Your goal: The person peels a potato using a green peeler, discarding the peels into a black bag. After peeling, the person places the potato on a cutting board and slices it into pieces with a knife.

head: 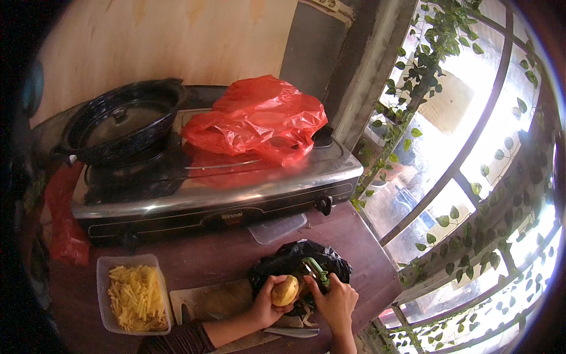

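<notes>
My left hand (266,304) holds a partly peeled potato (285,290) over the right part of a cutting board (225,294). Just right of it, my right hand (335,303) grips a green-handled peeler (316,271), its head pointing up and to the left, apart from the potato. Under and behind both hands lies a crumpled black plastic bag (300,252), with peelings (307,315) at its near edge. A knife (292,332) rests below the hands, partly hidden by my left forearm. At the left stands a clear plastic container (101,294) of pale yellow cut sticks (137,296).
Behind the board is a gas stove (274,190) bearing a black pan (128,141) with a glass lid (119,126) and a red plastic bag (261,115). A clear plastic lid (279,228) lies before it. Leafy vines (415,88) hang along the windows at right.
</notes>
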`<state>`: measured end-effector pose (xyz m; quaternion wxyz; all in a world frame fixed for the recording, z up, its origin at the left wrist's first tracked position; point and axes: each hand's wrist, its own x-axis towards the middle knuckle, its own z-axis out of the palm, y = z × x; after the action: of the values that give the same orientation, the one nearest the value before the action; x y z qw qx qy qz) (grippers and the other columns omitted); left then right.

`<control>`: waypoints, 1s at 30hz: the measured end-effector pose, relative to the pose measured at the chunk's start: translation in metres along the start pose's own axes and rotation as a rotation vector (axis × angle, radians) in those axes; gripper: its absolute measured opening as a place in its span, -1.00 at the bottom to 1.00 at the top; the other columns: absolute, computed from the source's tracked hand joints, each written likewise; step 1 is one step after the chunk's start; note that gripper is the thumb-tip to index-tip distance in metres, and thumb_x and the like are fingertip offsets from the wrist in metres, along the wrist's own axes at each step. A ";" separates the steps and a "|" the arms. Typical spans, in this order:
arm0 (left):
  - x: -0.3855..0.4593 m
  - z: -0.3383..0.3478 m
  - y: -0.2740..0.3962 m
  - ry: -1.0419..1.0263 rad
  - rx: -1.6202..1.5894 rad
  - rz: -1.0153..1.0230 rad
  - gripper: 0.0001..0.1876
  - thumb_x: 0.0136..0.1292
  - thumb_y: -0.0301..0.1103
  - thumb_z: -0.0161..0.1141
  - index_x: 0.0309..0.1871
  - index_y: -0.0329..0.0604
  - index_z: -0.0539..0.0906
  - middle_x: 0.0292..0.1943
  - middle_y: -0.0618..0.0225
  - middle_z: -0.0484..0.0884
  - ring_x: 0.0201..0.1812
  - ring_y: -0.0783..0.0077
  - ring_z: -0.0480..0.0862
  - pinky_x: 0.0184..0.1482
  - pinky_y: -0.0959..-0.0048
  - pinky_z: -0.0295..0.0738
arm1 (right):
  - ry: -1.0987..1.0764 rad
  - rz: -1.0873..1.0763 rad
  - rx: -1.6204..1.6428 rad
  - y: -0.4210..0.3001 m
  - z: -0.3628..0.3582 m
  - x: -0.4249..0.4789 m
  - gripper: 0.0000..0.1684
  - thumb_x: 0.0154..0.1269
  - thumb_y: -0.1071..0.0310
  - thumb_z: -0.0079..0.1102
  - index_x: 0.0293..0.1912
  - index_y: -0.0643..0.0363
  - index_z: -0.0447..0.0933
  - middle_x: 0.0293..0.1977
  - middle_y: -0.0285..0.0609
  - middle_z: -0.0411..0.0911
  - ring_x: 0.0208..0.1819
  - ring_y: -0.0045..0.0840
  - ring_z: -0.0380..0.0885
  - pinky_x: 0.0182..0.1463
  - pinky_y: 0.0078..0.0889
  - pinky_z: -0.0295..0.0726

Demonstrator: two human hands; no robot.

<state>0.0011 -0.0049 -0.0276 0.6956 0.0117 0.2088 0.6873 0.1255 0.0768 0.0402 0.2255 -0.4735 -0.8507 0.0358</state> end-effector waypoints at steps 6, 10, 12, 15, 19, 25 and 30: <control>-0.003 0.021 0.004 0.064 -0.098 0.022 -0.64 0.19 -0.04 -0.02 -0.23 -0.20 0.47 -0.52 0.23 0.47 -0.70 0.55 0.32 -0.64 0.67 0.23 | -0.025 0.045 0.025 0.001 -0.005 -0.001 -0.41 -0.03 -0.22 0.20 -0.51 0.16 0.35 -0.70 -0.08 0.47 -0.61 -0.18 0.51 -0.58 -0.24 0.39; -0.004 0.013 0.006 -0.004 -0.135 -0.009 -0.63 0.22 -0.03 -0.06 -0.23 -0.19 0.49 -0.52 0.21 0.48 -0.74 0.51 0.29 -0.65 0.66 0.24 | -0.031 -0.023 0.191 0.003 -0.007 -0.004 -0.55 0.09 -0.03 0.17 -0.45 0.17 0.31 -0.69 -0.06 0.43 -0.62 -0.16 0.47 -0.58 -0.26 0.37; -0.005 0.016 0.005 -0.020 -0.129 0.003 -0.63 0.23 -0.03 -0.08 -0.24 -0.19 0.50 -0.52 0.20 0.49 -0.75 0.50 0.29 -0.65 0.64 0.23 | -0.087 -0.063 0.389 0.003 -0.009 -0.009 -0.62 0.16 0.11 0.15 -0.47 0.20 0.27 -0.75 -0.04 0.34 -0.66 -0.14 0.40 -0.62 -0.26 0.29; -0.003 0.016 0.004 0.059 -0.138 0.023 -0.62 0.25 -0.02 -0.10 -0.24 -0.18 0.49 -0.51 0.22 0.50 -0.75 0.49 0.30 -0.66 0.62 0.22 | -0.216 -0.197 0.482 0.006 -0.008 -0.020 -0.72 0.24 0.25 0.04 -0.45 0.21 0.26 -0.74 -0.01 0.32 -0.64 -0.10 0.39 -0.62 -0.23 0.28; -0.005 0.027 0.001 0.230 0.125 0.182 -0.63 0.25 -0.01 -0.11 -0.24 -0.16 0.48 -0.52 0.34 0.48 -0.74 0.49 0.31 -0.68 0.62 0.22 | -0.315 -0.211 0.524 0.004 -0.010 -0.033 -0.76 0.24 0.28 0.04 -0.41 0.20 0.26 -0.74 -0.01 0.31 -0.63 -0.08 0.38 -0.61 -0.19 0.26; -0.004 0.028 0.002 0.236 0.126 0.118 -0.66 0.25 0.03 -0.12 -0.33 -0.05 0.44 -0.58 0.45 0.43 -0.70 0.53 0.33 -0.69 0.62 0.19 | -0.323 -0.270 0.459 0.004 -0.009 -0.037 -0.77 0.23 0.27 0.05 -0.37 0.19 0.26 -0.72 -0.04 0.34 -0.64 -0.13 0.40 -0.61 -0.21 0.27; -0.006 0.032 0.004 0.201 0.059 0.061 -0.66 0.25 0.05 -0.11 -0.34 -0.03 0.42 -0.60 0.47 0.39 -0.73 0.56 0.27 -0.69 0.64 0.15 | -0.293 -0.276 0.430 0.003 -0.007 -0.037 -0.77 0.23 0.24 0.03 -0.37 0.17 0.26 -0.70 -0.05 0.37 -0.63 -0.14 0.42 -0.61 -0.22 0.30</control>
<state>0.0069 -0.0017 0.0042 0.6492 -0.0303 0.2972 0.6995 0.1474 0.0467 0.0329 0.1984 -0.2842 -0.9034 0.2523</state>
